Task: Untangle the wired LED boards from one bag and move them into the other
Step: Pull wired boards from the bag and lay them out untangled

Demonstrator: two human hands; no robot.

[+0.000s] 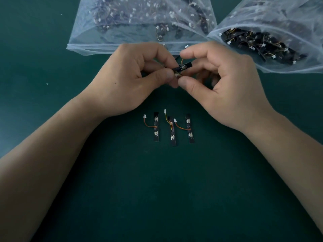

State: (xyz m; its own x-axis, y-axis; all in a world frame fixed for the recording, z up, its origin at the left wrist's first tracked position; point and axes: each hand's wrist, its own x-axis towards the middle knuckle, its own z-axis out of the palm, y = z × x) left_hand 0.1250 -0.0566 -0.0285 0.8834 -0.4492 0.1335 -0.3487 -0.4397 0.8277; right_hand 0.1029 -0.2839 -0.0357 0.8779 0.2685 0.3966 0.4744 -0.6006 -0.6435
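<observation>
Head view:
- Held LED board (pixel 182 67) above counter (pixel 157 189), just before left bag (pixel 139 20) mouth; long axis roughly left-right, right end tilted up.
- Left hand (pixel 138 74) and right hand (pixel 225 84): each grip pinching board, fingers curled.
- Three loose LED boards (pixel 172 131) on counter nearer person, side by side, long axes near-far, white connectors toward far end.
- Two translucent bags; right bag (pixel 272 32) holds tangled boards.
- Board print too small to read.
</observation>
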